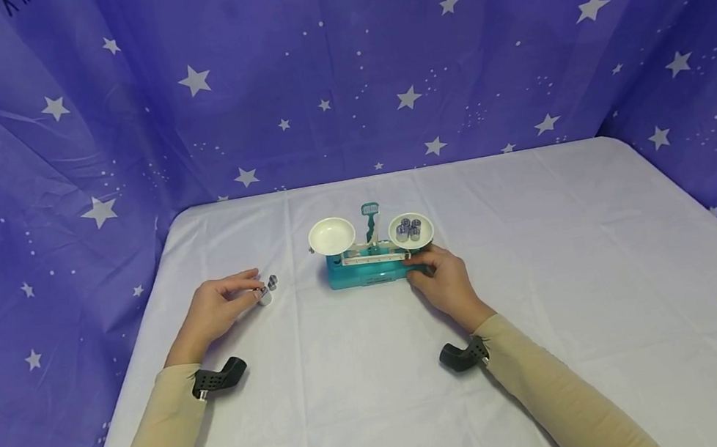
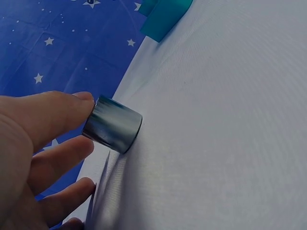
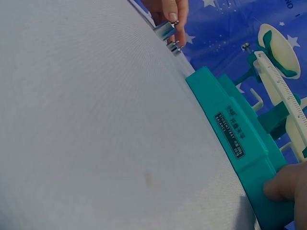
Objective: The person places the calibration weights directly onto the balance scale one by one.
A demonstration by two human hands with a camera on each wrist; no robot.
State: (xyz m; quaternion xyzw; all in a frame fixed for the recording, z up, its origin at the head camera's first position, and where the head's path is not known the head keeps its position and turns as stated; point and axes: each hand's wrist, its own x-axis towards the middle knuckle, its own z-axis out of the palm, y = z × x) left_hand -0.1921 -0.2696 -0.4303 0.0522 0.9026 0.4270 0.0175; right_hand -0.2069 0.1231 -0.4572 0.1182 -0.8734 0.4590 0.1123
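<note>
My left hand [image 1: 218, 309] pinches the top of a shiny metal cylinder weight [image 2: 115, 125] at the table's left side. Just beyond it stand smaller knobbed weights [image 1: 273, 282], their exact number hard to tell. A teal tray balance [image 1: 364, 274] stands mid-table with two white pans. Nothing lies in the left pan [image 1: 332, 236], while several metal weights [image 1: 409, 230] are grouped in the right pan [image 1: 428, 238]. My right hand [image 1: 446, 281] grips the right end of the balance's base, thumb on its front face; the other fingertips are partly hidden behind it.
A white cloth [image 1: 364, 392] covers the table. Blue curtains with white stars [image 1: 341, 70] hang behind it and along its sides. Each wrist carries a black camera mount [image 1: 219, 376]. A ruled beam [image 3: 280, 86] runs along the balance below the pans.
</note>
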